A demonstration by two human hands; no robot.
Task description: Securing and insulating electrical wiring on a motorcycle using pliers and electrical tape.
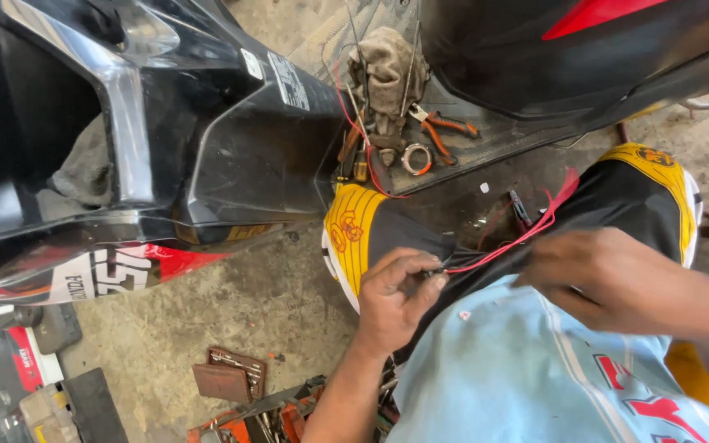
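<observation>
While the person sat over the concrete floor [272,303] beside a black scooter [207,123], both hands met at the middle right of the frame, over the lap. The left hand [395,299] had its fingers [420,275] pinched on the near end of a red wire [494,250], with a small dark piece, too small to name, at the fingertips. The right hand [609,275] was closed around the same wire further along, so the length between the hands ran nearly taut; held that way, the end probably stayed steady for fine work. From the right hand the wire rose toward the upper right, where a red tail [566,184] stood free above the black and yellow shorts [354,230].

On the scooter's footboard [486,152], at the upper middle of the frame, lay orange-handled pliers [445,127], a small ring [416,158], a dirty rag [387,70] and more red and pale wires [346,98], probably put there to stay within reach.

At the bottom of the frame, left of the left forearm, an open brown case [231,377] lay on the floor; it seemed to hold a row of small metal bits, though they were too small to tell apart. Beside it sat orange tools [244,427] in a loose heap. A dark box [92,406] filled the lower left corner.
</observation>
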